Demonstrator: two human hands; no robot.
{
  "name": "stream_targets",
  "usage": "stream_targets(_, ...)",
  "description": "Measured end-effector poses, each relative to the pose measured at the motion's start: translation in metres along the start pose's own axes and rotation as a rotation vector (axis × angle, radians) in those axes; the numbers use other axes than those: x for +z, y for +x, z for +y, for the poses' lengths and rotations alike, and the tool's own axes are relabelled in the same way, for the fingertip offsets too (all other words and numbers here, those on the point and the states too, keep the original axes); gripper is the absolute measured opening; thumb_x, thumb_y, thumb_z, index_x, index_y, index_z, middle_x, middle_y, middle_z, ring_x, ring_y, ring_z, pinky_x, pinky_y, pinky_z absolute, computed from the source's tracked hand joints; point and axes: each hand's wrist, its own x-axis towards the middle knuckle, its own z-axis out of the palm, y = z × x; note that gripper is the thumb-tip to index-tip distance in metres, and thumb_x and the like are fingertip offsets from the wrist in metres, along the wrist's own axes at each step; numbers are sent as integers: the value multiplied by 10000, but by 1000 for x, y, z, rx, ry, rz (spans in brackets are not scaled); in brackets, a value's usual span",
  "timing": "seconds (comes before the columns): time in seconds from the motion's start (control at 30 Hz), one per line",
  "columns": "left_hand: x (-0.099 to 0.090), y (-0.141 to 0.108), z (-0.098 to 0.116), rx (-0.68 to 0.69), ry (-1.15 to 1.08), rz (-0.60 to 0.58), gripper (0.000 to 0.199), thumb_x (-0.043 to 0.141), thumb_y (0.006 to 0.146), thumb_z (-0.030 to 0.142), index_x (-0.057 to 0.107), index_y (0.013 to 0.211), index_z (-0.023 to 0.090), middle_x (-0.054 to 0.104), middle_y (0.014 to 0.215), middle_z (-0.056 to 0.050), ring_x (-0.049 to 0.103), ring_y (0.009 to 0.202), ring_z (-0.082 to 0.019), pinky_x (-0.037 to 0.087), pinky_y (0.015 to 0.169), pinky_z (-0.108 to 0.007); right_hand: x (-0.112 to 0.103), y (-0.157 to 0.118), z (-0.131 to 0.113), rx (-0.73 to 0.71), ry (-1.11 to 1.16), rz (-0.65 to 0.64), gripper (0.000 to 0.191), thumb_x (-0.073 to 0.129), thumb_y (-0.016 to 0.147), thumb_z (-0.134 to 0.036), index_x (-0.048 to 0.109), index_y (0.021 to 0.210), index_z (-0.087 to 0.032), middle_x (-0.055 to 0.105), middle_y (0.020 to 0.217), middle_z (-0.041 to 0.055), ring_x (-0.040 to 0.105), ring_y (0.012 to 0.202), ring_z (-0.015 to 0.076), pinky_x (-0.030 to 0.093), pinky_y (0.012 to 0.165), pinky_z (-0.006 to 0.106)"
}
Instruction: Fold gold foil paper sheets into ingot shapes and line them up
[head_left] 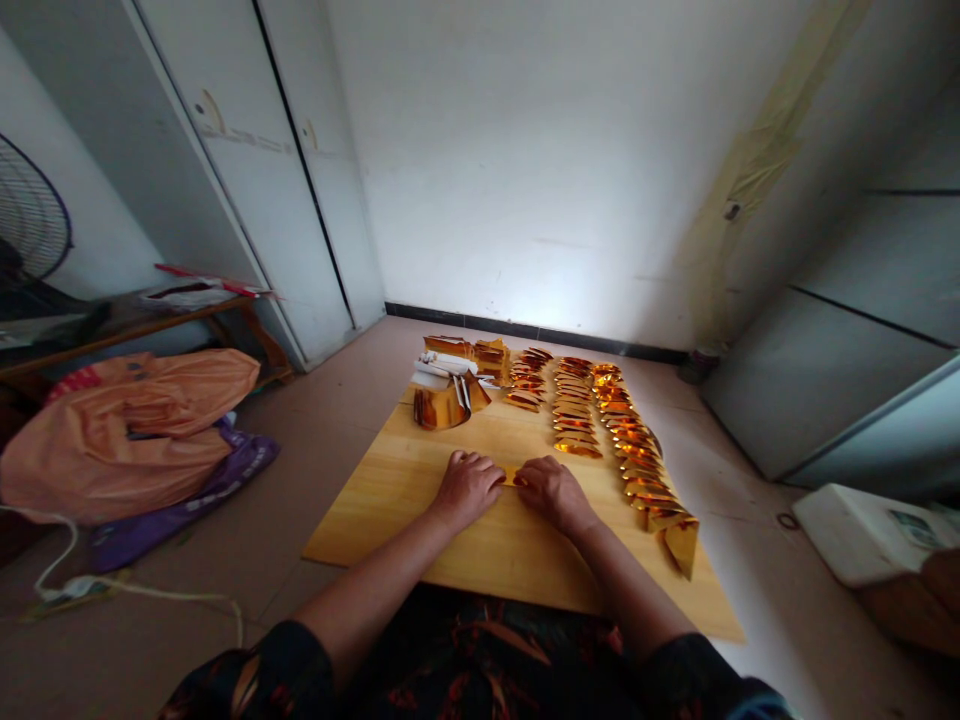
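A small piece of shiny gold paper (511, 476) lies on the wooden board (382, 500), pinched at its two ends. My left hand (470, 487) has its curled fingers closed on the left end. On the right end, my right hand (553, 490) is closed with bent fingers. Both hands rest low on the board, a short gap apart. Folded gold pieces stand in rows beyond and to the right, such as the long right row (637, 450) and the middle row (574, 405). Curved gold sheets (441, 407) sit at the back left.
White paper (442, 368) lies near the board's back left corner. An orange bag (135, 430) and a purple bag (180, 510) are on the floor at left, near a white cable (172, 596). A white box (870, 535) stands at right.
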Motion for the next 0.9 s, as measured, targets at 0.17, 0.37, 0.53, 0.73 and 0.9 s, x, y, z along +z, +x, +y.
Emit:
stream_targets(0.17, 7, 4, -9, 25, 11, 7, 121, 574, 849, 264, 681, 902, 247, 630, 858, -34, 526, 888, -191, 310, 797, -349, 9, 4, 2, -28, -173, -26, 239, 451, 940, -293, 683, 936, -236, 645, 931, 43, 521, 910, 161, 346, 749, 253)
stream_targets(0.37, 16, 5, -14, 138, 74, 108, 175, 517, 891, 260, 672, 821, 219, 598, 760, -19, 514, 798, -165, 304, 780, -344, 14, 2, 9, -121, -244, 3, 247, 427, 955, -281, 667, 939, -226, 635, 910, 47, 509, 875, 153, 329, 728, 252)
stream_targets(0.53, 17, 5, -15, 152, 112, 163, 218, 518, 888, 232, 634, 708, 190, 585, 706, -16, 510, 745, -156, 314, 744, -329, 20, 2, 8, -78, -231, 91, 195, 493, 918, -297, 673, 908, -222, 632, 890, 47, 511, 872, 167, 341, 727, 264)
stream_targets(0.73, 23, 10, -17, 53, -5, 176, 210, 508, 882, 203, 655, 733, 190, 599, 720, -23, 524, 748, -152, 354, 704, -291, 19, 6, 13, 71, -11, 150, 175, 518, 884, -213, 687, 840, -216, 639, 831, 38, 550, 811, 153, 389, 730, 246)
stream_targets(0.9, 27, 13, -19, 6, -106, 184, 189, 517, 869, 182, 681, 775, 197, 599, 737, -26, 529, 753, -153, 383, 686, -268, 18, 6, 16, 99, 87, 173, 168, 522, 871, -215, 687, 836, -216, 654, 822, 33, 572, 783, 150, 409, 736, 243)
